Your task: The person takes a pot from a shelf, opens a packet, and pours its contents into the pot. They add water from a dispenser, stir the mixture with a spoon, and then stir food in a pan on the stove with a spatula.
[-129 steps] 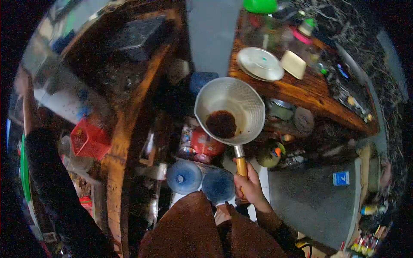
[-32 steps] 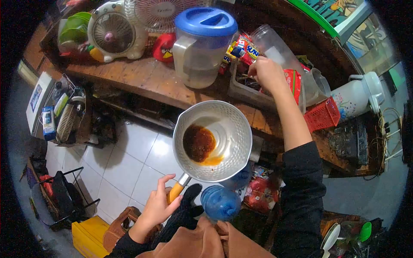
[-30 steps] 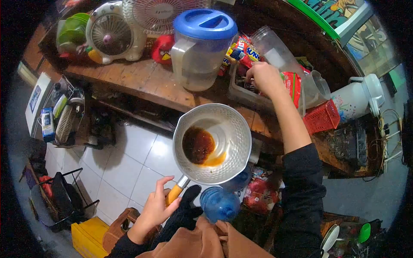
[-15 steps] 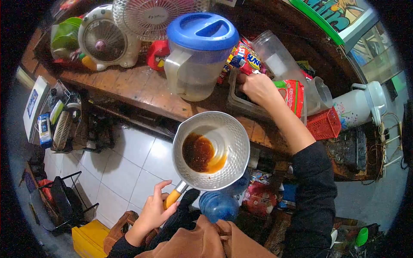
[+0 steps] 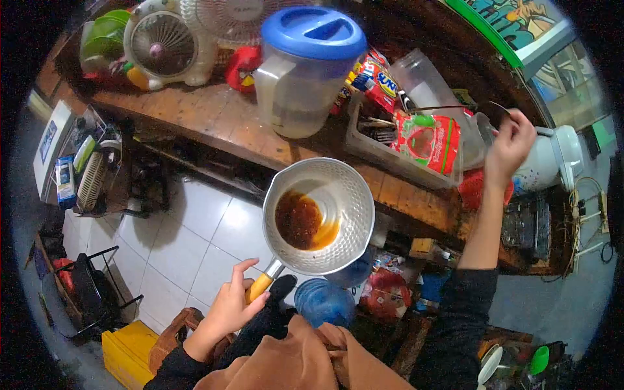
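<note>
Left edge: rack [image 5: 88, 166] with a white box and small packs in it, black chair [image 5: 94, 289] below, then yellow box [image 5: 127, 354] and brown bag [image 5: 174, 338] at lower left. Tile floor [image 5: 185, 250] to the right of those.

Upper left, on the desk [image 5: 195, 120]: green plates [image 5: 106, 40], white fan [image 5: 158, 49], second fan [image 5: 235, 16] partly cut off by the frame, red toy [image 5: 243, 68].

Left hand [image 5: 224, 312], lower centre-left: fingers curled on the yellow handle [image 5: 259, 287] of the pot, index sticking out, not wrapped.

Pot [image 5: 346, 205] mid-frame, held up in front of the desk, rim overlapping the desk's front edge in view. Open side faces the camera. Dark brown sauce [image 5: 297, 220] sits in its left part, thinner orange streak beside it. Blue bottle [image 5: 320, 303] below the pot, near the person's foot.

Jug [image 5: 299, 97], blue lid on, upright on the desk above the pot, clear liquid inside. Right of it: tray [image 5: 370, 151] with forks, snack packet [image 5: 379, 83] by its back edge, red pack [image 5: 429, 146] lying in it. Clear jar [image 5: 421, 81] tilted behind.

Right hand [image 5: 510, 153], upper right: fingers closed together, pinching a thin dark utensil [image 5: 495, 112]. Utensil is up above the right end of the tray, long axis roughly sideways; can't tell what type. Red basket [image 5: 469, 190] behind the wrist, white thermos [image 5: 552, 159] tilted just beside it. Green spoon [image 5: 539, 359] at lower right.
</note>
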The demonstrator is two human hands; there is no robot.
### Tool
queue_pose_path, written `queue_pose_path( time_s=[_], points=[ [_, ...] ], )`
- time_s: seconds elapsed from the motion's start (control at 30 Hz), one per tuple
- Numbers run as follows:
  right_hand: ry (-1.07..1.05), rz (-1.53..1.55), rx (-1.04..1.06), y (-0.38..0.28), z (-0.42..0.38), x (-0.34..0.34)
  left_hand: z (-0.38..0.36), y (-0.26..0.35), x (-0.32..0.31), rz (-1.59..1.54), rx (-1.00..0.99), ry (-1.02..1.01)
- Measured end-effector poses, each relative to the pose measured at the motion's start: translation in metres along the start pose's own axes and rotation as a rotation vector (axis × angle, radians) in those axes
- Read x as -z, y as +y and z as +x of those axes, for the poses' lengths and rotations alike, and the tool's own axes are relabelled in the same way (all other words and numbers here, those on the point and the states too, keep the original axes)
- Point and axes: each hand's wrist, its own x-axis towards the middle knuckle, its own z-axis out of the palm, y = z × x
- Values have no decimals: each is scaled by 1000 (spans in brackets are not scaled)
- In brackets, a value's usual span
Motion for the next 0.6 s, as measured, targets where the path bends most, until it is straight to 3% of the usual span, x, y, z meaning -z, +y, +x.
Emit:
queue_pose_path(
  time_s=[0.1,0.2,0.27,0.33,0.37,0.4,0.47,0.5,0.6],
  points=[
    [133,569,-491,5,-33,41,0,5,-5,0,-9,-47],
    [240,908,-757,-20,-74,92,1,4,-19,-17,-30,-71],
    [344,867,-932,4,-127,136,0,10,-30,-9,-23,-100],
    [308,792,-1189,1,-185,180,2,12,-44,0,-110,-87],
    [400,653,-1425,-13,-205,197,3,10,-51,2,-121,-117],
    [194,766,-1489,6,-256,234,4,12,-57,7,-123,-136],
    [173,443,-1695,-15,-334,283,5,17,-71,-30,-184,-184],
    [261,303,-1816,-40,-360,302,5,18,-78,-34,-181,-215],
    [338,378,-2025,-114,-468,389,7,18,-103,-48,-166,-348]
  ],
)
